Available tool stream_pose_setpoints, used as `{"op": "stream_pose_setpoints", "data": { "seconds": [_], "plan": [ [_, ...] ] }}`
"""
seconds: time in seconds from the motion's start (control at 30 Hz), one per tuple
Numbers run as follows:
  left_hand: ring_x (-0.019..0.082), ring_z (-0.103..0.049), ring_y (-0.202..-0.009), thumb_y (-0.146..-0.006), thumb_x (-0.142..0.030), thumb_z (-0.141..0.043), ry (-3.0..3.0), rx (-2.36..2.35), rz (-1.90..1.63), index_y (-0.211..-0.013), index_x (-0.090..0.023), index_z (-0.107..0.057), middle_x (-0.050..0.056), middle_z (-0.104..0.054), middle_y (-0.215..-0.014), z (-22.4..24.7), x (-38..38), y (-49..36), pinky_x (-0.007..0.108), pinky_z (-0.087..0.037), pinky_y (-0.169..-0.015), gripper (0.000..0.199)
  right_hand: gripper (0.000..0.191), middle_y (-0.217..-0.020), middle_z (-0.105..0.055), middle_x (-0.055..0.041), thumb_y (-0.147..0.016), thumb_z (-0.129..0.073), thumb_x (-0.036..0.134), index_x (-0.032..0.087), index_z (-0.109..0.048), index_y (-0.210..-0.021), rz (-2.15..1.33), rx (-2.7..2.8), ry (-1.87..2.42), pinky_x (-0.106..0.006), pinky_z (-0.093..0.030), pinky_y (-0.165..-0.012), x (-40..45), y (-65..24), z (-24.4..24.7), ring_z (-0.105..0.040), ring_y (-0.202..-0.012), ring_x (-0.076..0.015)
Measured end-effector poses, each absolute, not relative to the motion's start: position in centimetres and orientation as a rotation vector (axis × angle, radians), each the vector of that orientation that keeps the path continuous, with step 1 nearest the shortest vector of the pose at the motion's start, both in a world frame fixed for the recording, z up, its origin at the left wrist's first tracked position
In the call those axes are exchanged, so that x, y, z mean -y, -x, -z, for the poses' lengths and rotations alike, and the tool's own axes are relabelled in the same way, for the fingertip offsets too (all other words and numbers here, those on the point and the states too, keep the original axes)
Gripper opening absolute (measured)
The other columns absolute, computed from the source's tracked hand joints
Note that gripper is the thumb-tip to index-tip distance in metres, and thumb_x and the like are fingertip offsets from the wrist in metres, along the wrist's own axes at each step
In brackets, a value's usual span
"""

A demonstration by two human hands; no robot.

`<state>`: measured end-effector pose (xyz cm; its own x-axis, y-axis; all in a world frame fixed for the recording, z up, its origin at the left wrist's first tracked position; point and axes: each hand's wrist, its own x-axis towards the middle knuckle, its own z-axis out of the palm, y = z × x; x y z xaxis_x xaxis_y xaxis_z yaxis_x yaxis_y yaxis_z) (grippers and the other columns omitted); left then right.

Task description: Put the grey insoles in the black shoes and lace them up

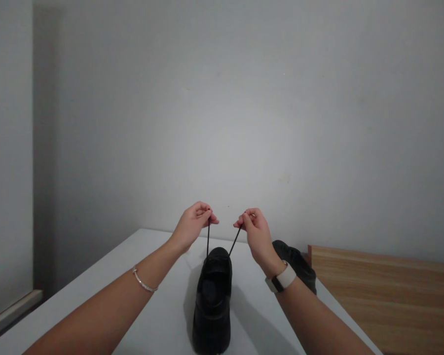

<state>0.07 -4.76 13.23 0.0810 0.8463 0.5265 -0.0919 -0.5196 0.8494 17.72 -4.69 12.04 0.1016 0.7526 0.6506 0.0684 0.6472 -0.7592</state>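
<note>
A black shoe [212,325] stands upright on the white table, its toe pointing away from me and its opening facing up. Two black shoelace ends rise from it, pulled taut and spread apart. My left hand [195,222] pinches the left shoelace [208,239] above the toe. On the other side, my right hand [254,229] pinches the right shoelace [236,240], which slants outward. Both hands are held above the shoe with a gap between them. Behind my right wrist lies a second black shoe [299,264], partly hidden by the arm.
The white table [163,291] reaches to a grey wall [222,123] behind. A wooden board [385,296] stands to the right of the table. At the far left, a pale panel [7,148] rises above a low ledge [15,313].
</note>
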Motion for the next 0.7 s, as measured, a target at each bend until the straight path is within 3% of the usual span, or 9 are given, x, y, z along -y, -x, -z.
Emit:
{"op": "stream_pose_setpoints", "data": {
  "seconds": [0.13, 0.23, 0.33, 0.4, 0.5, 0.7],
  "plan": [
    [0.010, -0.044, -0.045, -0.076, -0.039, -0.051, -1.692, -0.960, -1.466, -0.079, -0.020, -0.047, -0.008, -0.047, -0.056, -11.2, 4.3, 0.7, 0.023, -0.037, -0.051, 0.019, 0.014, -0.062, -0.050, 0.0055, -0.081, -0.049, 0.034, 0.022, -0.042, -0.078, -0.577, 1.430, 0.875, -0.024, -0.036, -0.049, 4.2, -19.4, -10.4, -0.046, -0.050, -0.0112],
    [0.012, -0.043, -0.052, -0.074, -0.036, -0.053, -2.111, -1.221, -1.216, -0.070, -0.018, -0.054, -0.004, -0.048, -0.055, -9.9, 4.5, 1.6, 0.024, -0.031, -0.053, 0.019, 0.010, -0.064, -0.055, 0.0020, -0.080, -0.049, 0.029, 0.020, -0.048, -0.075, -0.347, 1.692, 1.066, -0.026, -0.038, -0.057, 5.0, -20.8, -9.2, -0.050, -0.059, -0.0132],
    [0.013, -0.045, -0.053, -0.074, -0.039, -0.055, -2.354, -1.290, -0.690, -0.061, -0.016, -0.061, -0.002, -0.051, -0.053, -8.9, 5.0, 2.2, 0.025, -0.028, -0.053, 0.027, 0.015, -0.071, -0.064, -0.0026, -0.079, -0.055, 0.031, 0.017, -0.060, -0.075, -0.289, 2.030, 1.240, -0.028, -0.039, -0.063, 6.4, -21.7, -8.5, -0.053, -0.064, -0.0149],
    [0.013, -0.044, -0.052, -0.076, -0.040, -0.052, -2.343, -1.236, -0.541, -0.060, -0.015, -0.063, -0.002, -0.051, -0.052, -8.2, 5.1, 2.3, 0.025, -0.028, -0.052, 0.031, 0.019, -0.067, -0.066, -0.0032, -0.078, -0.058, 0.033, 0.016, -0.065, -0.071, -0.388, 2.155, 1.333, -0.027, -0.038, -0.060, 7.1, -21.8, -8.1, -0.054, -0.061, -0.0146],
    [0.012, -0.044, -0.055, -0.076, -0.040, -0.052, -2.231, -1.155, -0.636, -0.061, -0.015, -0.062, -0.002, -0.051, -0.054, -7.2, 5.1, 2.1, 0.024, -0.029, -0.054, 0.031, 0.021, -0.058, -0.061, -0.0007, -0.077, -0.058, 0.031, 0.015, -0.064, -0.065, -0.560, 2.109, 1.347, -0.025, -0.036, -0.056, 7.2, -21.6, -7.1, -0.051, -0.058, -0.0128],
    [0.011, -0.042, -0.056, -0.067, -0.053, -0.061, -1.757, -1.042, -0.733, -0.062, -0.015, -0.054, -0.003, -0.048, -0.059, -6.1, 5.6, 1.6, 0.024, -0.032, -0.055, 0.039, 0.027, -0.062, -0.052, 0.0027, -0.072, -0.062, 0.040, 0.016, -0.054, -0.064, -1.140, 1.719, 1.206, -0.024, -0.038, -0.058, 7.2, -21.0, -5.8, -0.046, -0.058, -0.0097]
  ]
}}
